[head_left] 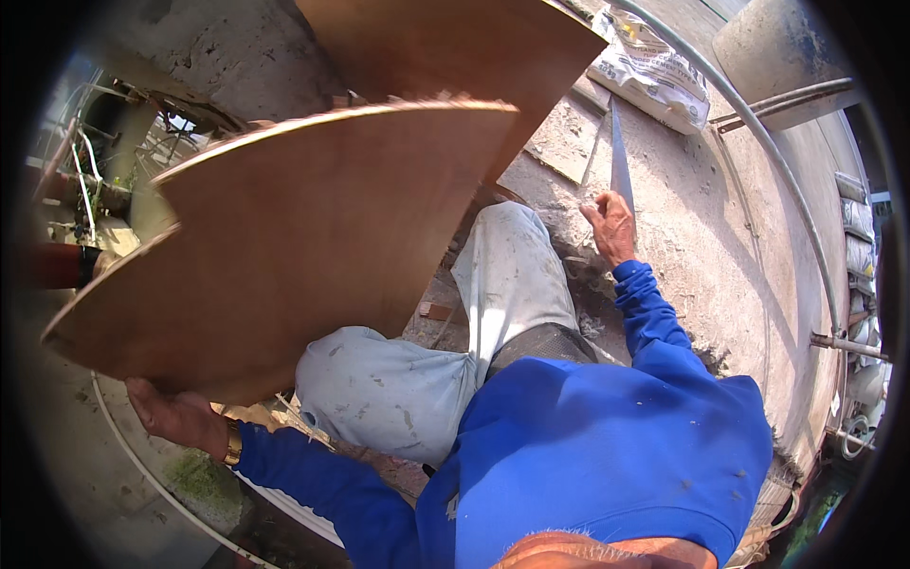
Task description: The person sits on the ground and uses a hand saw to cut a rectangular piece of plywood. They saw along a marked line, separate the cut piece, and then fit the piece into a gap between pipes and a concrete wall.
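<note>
A brown plywood board (pixel 322 237) with a curved, rough far edge and a notch at its left stands tilted in front of my knees. My left hand (pixel 180 417), a gold watch at its wrist, grips the board's lower left edge; some fingers are hidden. My right hand (pixel 614 228) is closed around a handsaw, its handle hidden in the fist. The saw's grey tapered blade (pixel 621 156) points away from me over the concrete, apart from the board. Another person's hand (pixel 104 263) with a black wristband is at the board's left edge.
A second brown board (pixel 455 57) stands behind the first. A white cement bag (pixel 654 71) lies on the dusty concrete floor (pixel 701 199) at the far right. A bucket (pixel 782 57) and a metal pipe (pixel 787 161) are beyond it. Scrap pieces (pixel 566 142) lie near the saw.
</note>
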A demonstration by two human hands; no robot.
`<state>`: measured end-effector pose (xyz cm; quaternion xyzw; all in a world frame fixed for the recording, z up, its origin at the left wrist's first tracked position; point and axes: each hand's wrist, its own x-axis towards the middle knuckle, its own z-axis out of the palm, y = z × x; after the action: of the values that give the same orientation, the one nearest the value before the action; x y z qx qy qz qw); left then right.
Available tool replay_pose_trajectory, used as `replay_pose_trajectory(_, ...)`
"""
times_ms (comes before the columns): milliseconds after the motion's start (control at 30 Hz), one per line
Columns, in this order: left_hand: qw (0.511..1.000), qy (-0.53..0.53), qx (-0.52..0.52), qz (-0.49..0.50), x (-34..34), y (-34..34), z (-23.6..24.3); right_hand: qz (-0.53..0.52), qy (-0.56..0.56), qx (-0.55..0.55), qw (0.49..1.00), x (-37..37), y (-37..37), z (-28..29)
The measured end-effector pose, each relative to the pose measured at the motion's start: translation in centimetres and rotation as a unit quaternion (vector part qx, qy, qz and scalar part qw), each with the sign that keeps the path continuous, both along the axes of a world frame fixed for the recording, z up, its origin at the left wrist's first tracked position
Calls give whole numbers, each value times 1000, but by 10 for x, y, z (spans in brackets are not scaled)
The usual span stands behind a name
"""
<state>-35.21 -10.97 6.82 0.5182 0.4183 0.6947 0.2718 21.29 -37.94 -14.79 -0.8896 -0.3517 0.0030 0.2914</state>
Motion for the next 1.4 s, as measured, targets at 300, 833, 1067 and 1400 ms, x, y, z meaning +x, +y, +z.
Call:
replay_pose_trajectory(300,882,438,124,-122,189,-9,15,-8,83,-169,982,30,-100,-55)
replay_pose_trajectory(833,903,427,28,-41,119,16,-10,20,206,487,848,0,-76,126)
replay_pose_trajectory(1067,876,480,-10,-46,181,20,-19,379,89,388,835,-64,-29,150)
replay_pose_trajectory(1400,862,505,-46,-16,187,50,-37,464,282,224,809,-139,47,122)
